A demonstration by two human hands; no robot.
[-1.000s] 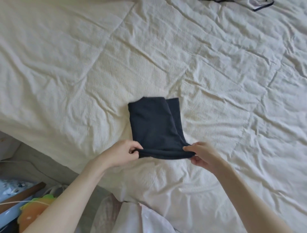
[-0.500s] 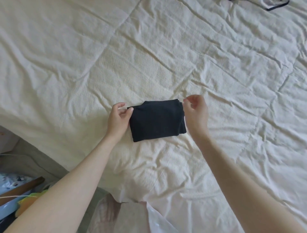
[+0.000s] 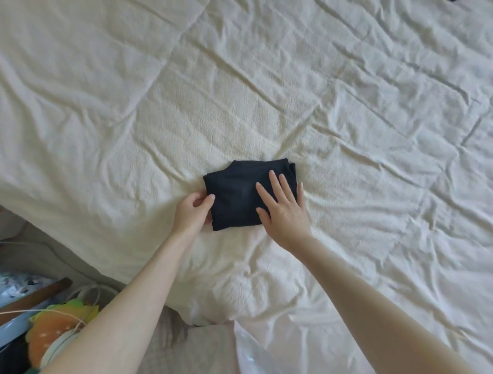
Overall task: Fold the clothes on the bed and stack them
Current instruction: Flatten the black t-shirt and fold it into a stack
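Observation:
A small dark navy garment, folded into a compact rectangle, lies on the cream bed cover near the bed's front edge. My right hand lies flat on the garment's right half, fingers straight and spread, pressing it down. My left hand is at the garment's left edge, thumb on top and fingers curled at the edge, pinching the fold.
The wrinkled cover stretches far to the back and right. A dark scrap of another piece of clothing shows at the top right edge. Beyond the bed's left edge lie a wooden bar, cords and an orange toy. White fabric lies at the bottom.
The garment's near half was lifted and folded away from me, halving it. My right hand then let go and laid flat on top; my left hand slid down the left edge.

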